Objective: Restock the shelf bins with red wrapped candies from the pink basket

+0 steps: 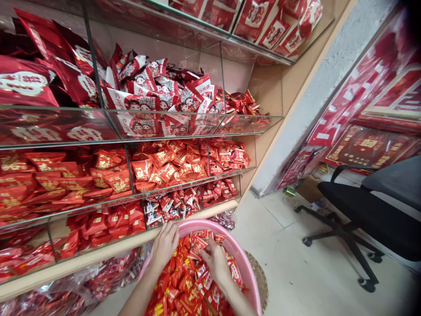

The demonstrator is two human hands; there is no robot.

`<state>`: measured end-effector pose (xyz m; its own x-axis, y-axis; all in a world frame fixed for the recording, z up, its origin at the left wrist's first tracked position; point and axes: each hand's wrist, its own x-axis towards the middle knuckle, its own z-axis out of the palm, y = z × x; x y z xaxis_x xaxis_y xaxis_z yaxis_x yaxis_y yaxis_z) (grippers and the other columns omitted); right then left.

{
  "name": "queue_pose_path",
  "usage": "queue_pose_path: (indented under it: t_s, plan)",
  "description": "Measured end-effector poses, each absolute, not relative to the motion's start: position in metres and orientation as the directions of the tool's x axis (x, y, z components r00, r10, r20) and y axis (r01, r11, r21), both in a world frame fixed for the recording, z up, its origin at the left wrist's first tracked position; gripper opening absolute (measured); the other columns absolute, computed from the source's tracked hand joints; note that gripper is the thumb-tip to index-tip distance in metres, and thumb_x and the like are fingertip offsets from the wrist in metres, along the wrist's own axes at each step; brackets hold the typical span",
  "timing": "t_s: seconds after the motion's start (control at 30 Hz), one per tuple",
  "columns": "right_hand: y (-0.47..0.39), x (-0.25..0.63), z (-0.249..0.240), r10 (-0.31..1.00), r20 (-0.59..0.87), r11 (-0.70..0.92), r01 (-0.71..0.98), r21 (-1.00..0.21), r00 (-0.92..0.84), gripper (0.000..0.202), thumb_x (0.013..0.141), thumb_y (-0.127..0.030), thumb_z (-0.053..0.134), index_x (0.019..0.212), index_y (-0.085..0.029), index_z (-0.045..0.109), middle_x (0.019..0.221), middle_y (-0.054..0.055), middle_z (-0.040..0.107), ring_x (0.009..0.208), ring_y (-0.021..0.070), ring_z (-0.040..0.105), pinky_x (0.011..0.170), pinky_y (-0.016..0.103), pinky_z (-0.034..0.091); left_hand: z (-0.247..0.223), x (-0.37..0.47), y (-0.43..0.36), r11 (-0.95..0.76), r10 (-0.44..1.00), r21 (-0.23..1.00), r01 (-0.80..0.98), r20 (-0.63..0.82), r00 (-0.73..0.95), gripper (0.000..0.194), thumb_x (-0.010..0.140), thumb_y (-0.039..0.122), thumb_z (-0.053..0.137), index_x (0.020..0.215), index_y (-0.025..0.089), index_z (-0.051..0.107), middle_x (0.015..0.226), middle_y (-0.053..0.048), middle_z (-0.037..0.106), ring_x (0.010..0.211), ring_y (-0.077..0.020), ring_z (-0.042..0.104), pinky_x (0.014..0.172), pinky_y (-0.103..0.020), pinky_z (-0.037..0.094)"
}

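Down low, both hands in pink basin (245, 263) heaped with red candy packets (184, 285), basin just below shelf's front edge. Left hand (165, 243) at far rim, fingers bent into packets. Right hand (215, 261) mid-heap, fingertips pinched on one packet. Glass shelf bins (158, 118) above; black chair (365, 210) well apart.

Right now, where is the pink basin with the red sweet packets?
The pink basin is at the bottom centre of the head view, below the lowest shelf compartments; the left hand and right hand are both in its packets.
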<state>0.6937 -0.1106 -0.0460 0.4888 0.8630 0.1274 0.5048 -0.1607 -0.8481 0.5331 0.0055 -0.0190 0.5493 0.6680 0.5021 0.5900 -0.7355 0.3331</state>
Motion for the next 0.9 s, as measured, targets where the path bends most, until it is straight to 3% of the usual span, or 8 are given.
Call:
queue_pose_path:
  t_s: [0.3, 0.57, 0.77, 0.9]
  plan:
    - [-0.119, 0.708, -0.027, 0.907, 0.005, -0.276, 0.604, -0.748, 0.421, 0.016, 0.076, -0.031, 0.056, 0.087, -0.021, 0.062, 0.069, 0.003, 0.062, 0.066, 0.0187, 0.057, 0.056, 0.026, 0.034, -0.019, 0.533, 0.006, -0.740, 0.664, 0.329, 0.587, 0.501, 0.556, 0.029, 0.092, 0.021, 0.034, 0.109, 0.023, 0.057, 0.107, -0.005, 0.060, 0.100, -0.0207, 0.054, 0.091, -0.039, 0.045]
    - [-0.126, 0.710, -0.013, 0.920, -0.041, -0.340, 0.742, -0.578, 0.390, 0.021, 0.083, -0.033, 0.050, 0.069, -0.021, 0.059, 0.070, 0.006, 0.064, 0.067, 0.0213, 0.059, 0.056, 0.028, 0.031, -0.020, 0.533, 0.006, -0.731, 0.675, 0.339, 0.592, 0.488, 0.553, 0.029, 0.091, 0.020, 0.034, 0.109, 0.023, 0.057, 0.107, -0.005, 0.060, 0.100, -0.0206, 0.054, 0.090, -0.037, 0.045]
    - [-0.128, 0.702, -0.014, 0.939, -0.035, -0.314, 0.808, -0.498, 0.343, 0.013, 0.082, -0.026, 0.053, 0.081, -0.018, 0.063, 0.094, 0.013, 0.067, 0.092, 0.0279, 0.060, 0.073, 0.033, 0.039, -0.021, 0.533, 0.007, -0.737, 0.667, 0.328, 0.591, 0.497, 0.555, 0.029, 0.091, 0.020, 0.034, 0.110, 0.024, 0.056, 0.107, -0.005, 0.060, 0.101, -0.0209, 0.055, 0.092, -0.038, 0.045]
    - [-0.126, 0.707, -0.007, 0.934, -0.037, -0.333, 0.827, -0.452, 0.355, 0.017, 0.085, -0.028, 0.050, 0.088, -0.018, 0.063, 0.096, 0.013, 0.067, 0.092, 0.0275, 0.061, 0.073, 0.033, 0.039, -0.022, 0.532, 0.007, -0.734, 0.670, 0.330, 0.594, 0.498, 0.550, 0.028, 0.091, 0.020, 0.036, 0.110, 0.024, 0.056, 0.108, -0.005, 0.060, 0.101, -0.0210, 0.055, 0.090, -0.038, 0.047]
